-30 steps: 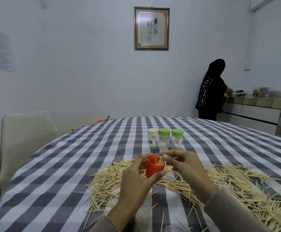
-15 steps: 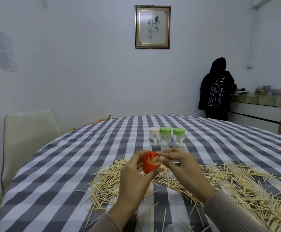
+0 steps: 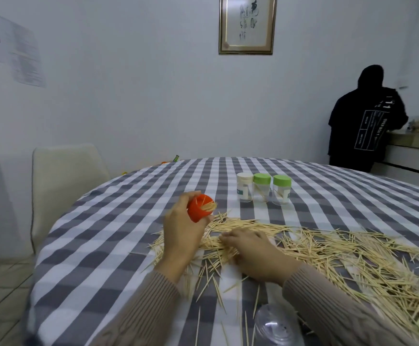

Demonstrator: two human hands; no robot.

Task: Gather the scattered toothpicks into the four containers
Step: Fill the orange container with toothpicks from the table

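My left hand [image 3: 182, 228] grips an orange container [image 3: 199, 208], tilted with its mouth facing right and several toothpicks sticking out. My right hand [image 3: 252, 250] lies low on the pile of scattered toothpicks [image 3: 328, 253], fingertips reaching left into them; whether it pinches any I cannot tell. Three capped containers stand in a row behind: one with a white lid [image 3: 244, 187], two with green lids [image 3: 261, 187] [image 3: 281, 189], toothpicks visible inside.
The round table carries a grey-and-white checked cloth [image 3: 118, 236]. A clear plastic lid [image 3: 274, 325] lies near the front edge. A white chair [image 3: 63, 186] stands at the left. A person in black [image 3: 365, 121] stands by a counter at the far right.
My right hand left the orange container's mouth and dropped onto the toothpick pile. My left hand moved the container left and tilted it sideways. The camera view shifted.
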